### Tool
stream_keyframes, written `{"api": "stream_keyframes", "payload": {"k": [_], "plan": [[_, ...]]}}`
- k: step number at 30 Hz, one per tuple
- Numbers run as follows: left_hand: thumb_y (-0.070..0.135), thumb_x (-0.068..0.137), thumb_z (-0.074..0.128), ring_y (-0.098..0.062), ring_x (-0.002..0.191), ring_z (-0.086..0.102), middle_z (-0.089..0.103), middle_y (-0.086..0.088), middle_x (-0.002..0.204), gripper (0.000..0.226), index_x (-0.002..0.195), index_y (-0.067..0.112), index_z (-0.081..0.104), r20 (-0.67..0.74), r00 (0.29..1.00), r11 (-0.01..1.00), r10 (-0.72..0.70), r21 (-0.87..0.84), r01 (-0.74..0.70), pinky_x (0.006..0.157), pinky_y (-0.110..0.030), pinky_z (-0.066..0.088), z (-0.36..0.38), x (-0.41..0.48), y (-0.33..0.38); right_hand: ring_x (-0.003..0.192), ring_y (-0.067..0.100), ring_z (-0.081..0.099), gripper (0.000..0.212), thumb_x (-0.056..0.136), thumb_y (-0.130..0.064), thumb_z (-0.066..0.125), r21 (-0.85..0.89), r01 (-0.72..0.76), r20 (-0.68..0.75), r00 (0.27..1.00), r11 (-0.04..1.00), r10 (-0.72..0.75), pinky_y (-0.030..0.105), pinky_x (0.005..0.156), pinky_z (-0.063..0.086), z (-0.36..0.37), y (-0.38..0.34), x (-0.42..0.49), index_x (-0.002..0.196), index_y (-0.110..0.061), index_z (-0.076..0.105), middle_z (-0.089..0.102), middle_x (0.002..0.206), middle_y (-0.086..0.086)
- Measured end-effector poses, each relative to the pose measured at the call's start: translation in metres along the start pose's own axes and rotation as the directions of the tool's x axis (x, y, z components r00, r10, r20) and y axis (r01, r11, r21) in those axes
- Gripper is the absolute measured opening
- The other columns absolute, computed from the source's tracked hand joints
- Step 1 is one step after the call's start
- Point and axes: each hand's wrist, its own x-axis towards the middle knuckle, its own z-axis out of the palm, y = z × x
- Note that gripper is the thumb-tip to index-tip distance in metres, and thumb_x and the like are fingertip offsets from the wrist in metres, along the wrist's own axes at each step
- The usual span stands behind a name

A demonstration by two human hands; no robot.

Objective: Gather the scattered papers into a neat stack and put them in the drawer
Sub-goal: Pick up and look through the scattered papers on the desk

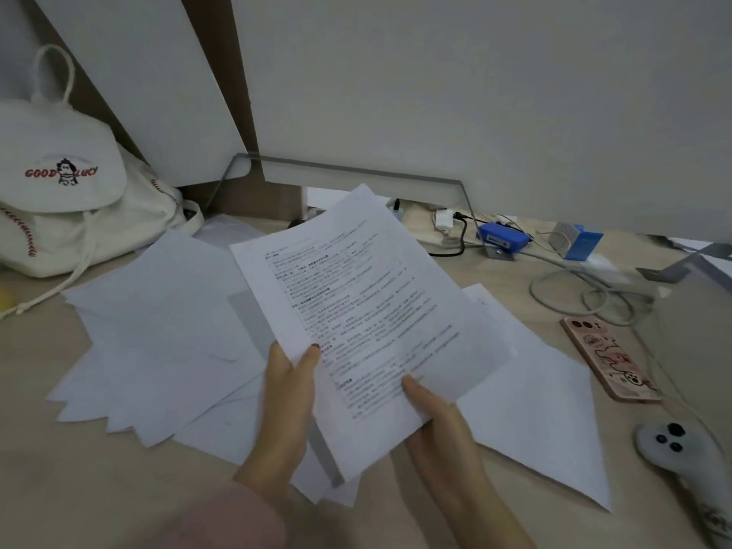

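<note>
Backpack (59,184) reading "GOOD LUCK", both hands gripping printed sheet (356,311)

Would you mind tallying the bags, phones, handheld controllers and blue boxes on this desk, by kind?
Bag: 1
Phone: 1
Handheld controller: 1
Blue boxes: 2
Total: 5

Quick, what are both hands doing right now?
Left hand: holds the printed paper, thumb on top.
Right hand: holds the same printed paper near its lower edge, thumb on top.
</note>
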Motion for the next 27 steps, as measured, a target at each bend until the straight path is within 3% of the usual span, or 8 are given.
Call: {"api": "stream_keyframes", "payload": {"k": [3, 6, 11, 14, 17, 21, 24, 27], "plan": [[0.016, 0.093, 0.053, -0.016, 0.11, 0.057, 0.061, 0.009, 0.114, 0.032, 0.121, 0.03, 0.05, -0.018, 1.0, 0.998, 0.018, 0.068, -0.016, 0.089, -0.029, 0.045, -0.03, 0.014, 0.004, 0.099, 0.023, 0.067, 0.033, 0.087, -0.005, 0.053, -0.141, -0.029, 0.044, 0.998, 0.99, 0.036, 0.033, 0.074, 0.058, -0.011, -0.016, 0.004, 0.118, -0.014, 0.059, 0.069, 0.114, 0.005], [0.02, 0.09, 0.059, -0.017, 0.113, 0.059, 0.062, 0.005, 0.122, 0.038, 0.126, 0.026, 0.052, 0.08, 0.997, 0.989, -0.007, 0.15, -0.005, 0.101, -0.041, 0.044, -0.07, 0.026, 0.019, 0.107, 0.022, 0.065, 0.029, 0.088, -0.015, 0.056, -0.42, -0.07, 0.101, 0.987, 0.905, 0.123, 0.039, 0.092, 0.052, -0.013, -0.028, 0.009, 0.116, -0.018, 0.063, 0.071, 0.113, 0.001], [0.02, 0.083, 0.064, 0.0, 0.094, 0.066, 0.069, 0.021, 0.098, 0.03, 0.108, 0.034, 0.057, 0.183, 0.982, 0.934, -0.035, 0.356, -0.033, 0.084, -0.027, 0.052, -0.135, 0.036, 0.058, 0.09, 0.016, 0.071, 0.022, 0.092, -0.022, 0.054, -0.686, -0.04, 0.172, 0.961, 0.727, 0.216, 0.025, 0.07, 0.055, 0.039, 0.001, 0.021, 0.112, -0.024, 0.064, 0.075, 0.101, -0.004], [0.021, 0.088, 0.057, -0.017, 0.107, 0.058, 0.062, 0.01, 0.11, 0.03, 0.117, 0.027, 0.053, 0.073, 0.997, 0.857, -0.003, 0.514, -0.035, 0.081, -0.028, 0.045, -0.174, 0.037, 0.081, 0.09, 0.017, 0.071, 0.027, 0.093, -0.019, 0.051, -0.677, -0.053, 0.203, 0.945, 0.734, 0.256, 0.024, 0.067, 0.056, 0.082, 0.037, 0.027, 0.118, -0.025, 0.061, 0.073, 0.105, -0.005], [0.02, 0.093, 0.044, -0.023, 0.109, 0.053, 0.055, 0.002, 0.121, 0.032, 0.125, 0.026, 0.045, -0.14, 0.969, 0.595, 0.205, 0.803, -0.01, 0.083, -0.036, 0.042, -0.211, 0.033, 0.096, 0.087, 0.014, 0.069, 0.027, 0.095, -0.012, 0.048, -0.564, -0.151, 0.227, 0.917, 0.812, 0.328, 0.021, 0.061, 0.055, 0.124, 0.077, 0.025, 0.116, -0.021, 0.061, 0.071, 0.105, -0.003], [0.013, 0.091, 0.049, -0.032, 0.129, 0.036, 0.04, -0.013, 0.142, 0.049, 0.139, 0.015, 0.039, -0.122, 0.888, 0.272, 0.444, 0.962, -0.004, 0.104, -0.042, 0.031, -0.252, 0.023, 0.093, 0.083, 0.013, 0.066, 0.027, 0.095, -0.005, 0.044, -0.409, -0.309, 0.201, 0.887, 0.859, 0.415, 0.019, 0.054, 0.054, 0.163, 0.129, 0.017, 0.111, -0.017, 0.062, 0.069, 0.103, 0.001], [0.025, 0.094, 0.047, -0.024, 0.139, 0.028, 0.038, -0.007, 0.148, 0.046, 0.139, 0.019, 0.041, 0.023, 0.948, 0.198, 0.317, 0.976, -0.09, 0.115, -0.037, 0.016, -0.257, 0.016, 0.068, 0.094, 0.02, 0.064, 0.029, 0.096, -0.004, 0.043, -0.352, -0.375, 0.155, 0.88, 0.858, 0.448, 0.024, 0.063, 0.058, 0.178, 0.16, 0.017, 0.12, -0.013, 0.057, 0.067, 0.109, 0.005], [0.05, 0.094, 0.031, -0.009, 0.145, 0.006, 0.013, 0.009, 0.157, 0.053, 0.145, 0.037, 0.021, 0.038, 0.998, 0.199, 0.041, 0.979, -0.045, 0.117, -0.03, -0.002, -0.255, 0.012, 0.033, 0.096, 0.018, 0.064, 0.033, 0.095, -0.003, 0.042, -0.384, -0.373, 0.163, 0.873, 0.844, 0.46, 0.023, 0.066, 0.058, 0.18, 0.172, 0.019, 0.124, -0.014, 0.054, 0.066, 0.108, 0.004]]}}
